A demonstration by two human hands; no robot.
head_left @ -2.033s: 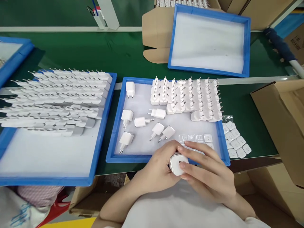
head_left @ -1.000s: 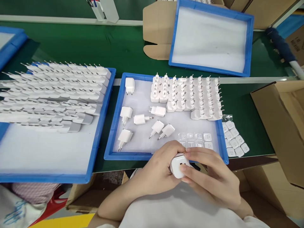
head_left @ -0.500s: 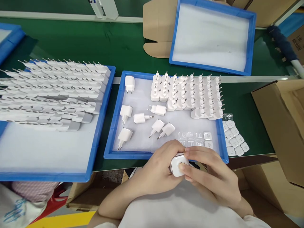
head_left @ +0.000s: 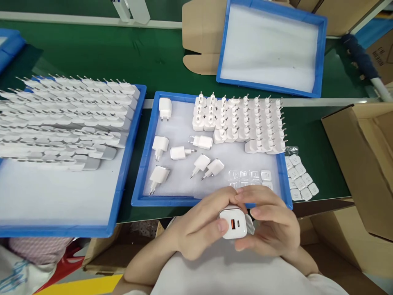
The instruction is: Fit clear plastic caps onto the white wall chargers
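A white charger (head_left: 233, 223) with an orange port and a smaller dark port on its face is in my left hand (head_left: 204, 225), the thumb pressed on the face's edge. Curved around the charger's right side, my right hand (head_left: 272, 221) has its fingers apart; a bit of clear film (head_left: 249, 224) shows between it and the charger. Just beyond my hands lies a blue-rimmed tray (head_left: 144, 164) with rows of upright white plugs (head_left: 233, 119), several loose chargers (head_left: 159, 175) and a sheet of clear square covers (head_left: 254, 176).
At the left, another blue tray (head_left: 118, 205) holds dense rows of white chargers (head_left: 70, 119). A third tray (head_left: 270, 49) leans on cardboard at the back. Small white squares (head_left: 302, 180) lie right of the middle tray. An open cardboard box (head_left: 346, 151) stands at the right.
The charger's face, earlier covered by my right fingers, now shows its ports. My right fingers have moved off it and spread; my left thumb has come onto its face. The view shifted slightly.
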